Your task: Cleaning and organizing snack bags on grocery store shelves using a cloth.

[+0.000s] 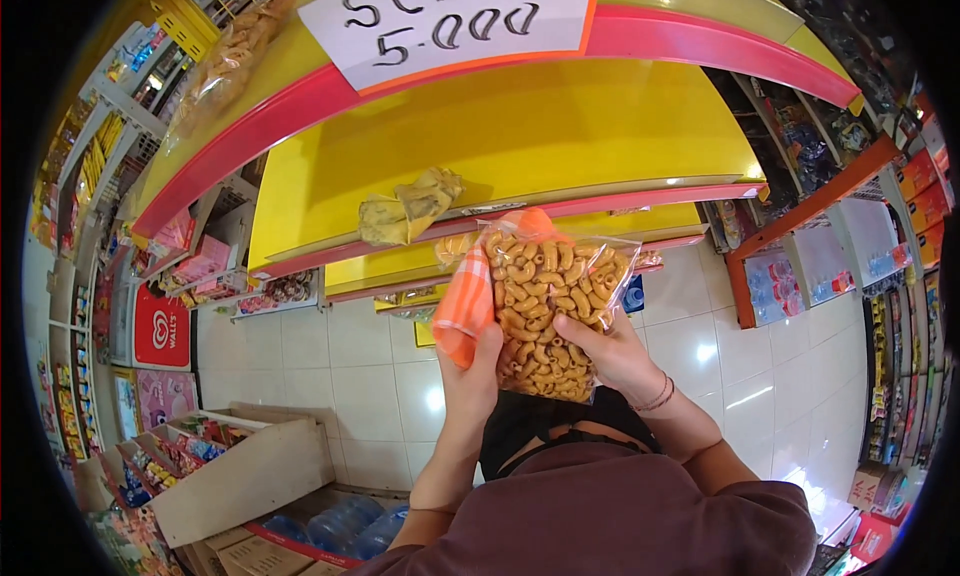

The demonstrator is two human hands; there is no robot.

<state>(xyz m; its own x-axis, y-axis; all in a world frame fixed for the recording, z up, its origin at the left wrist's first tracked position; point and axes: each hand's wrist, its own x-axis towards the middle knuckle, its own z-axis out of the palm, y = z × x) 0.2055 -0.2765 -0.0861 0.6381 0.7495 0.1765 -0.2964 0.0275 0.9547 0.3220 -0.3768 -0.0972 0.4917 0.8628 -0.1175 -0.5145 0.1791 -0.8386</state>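
Observation:
In front of my body is a clear plastic bag [545,321] full of curved, macaroni-shaped snacks. My right hand [612,354] grips its right side, thumb lying across the front and the other fingers hidden behind. An orange and white checked cloth [466,304] is bunched in my left hand [468,384], against the bag's left edge. Part of this cloth also shows above the bag's top. A crumpled, stained yellowish cloth [410,208] lies at the front edge of the yellow shelf [520,126], just beyond the bag.
Over the shelf, a handwritten sign [450,26] hangs on a pink-edged upper shelf, with a snack bag [235,66] at left. A sloped display box [240,476] and large water bottles [345,524] stand at lower left. An orange-framed rack [815,246] is at right, over white floor tiles [690,346].

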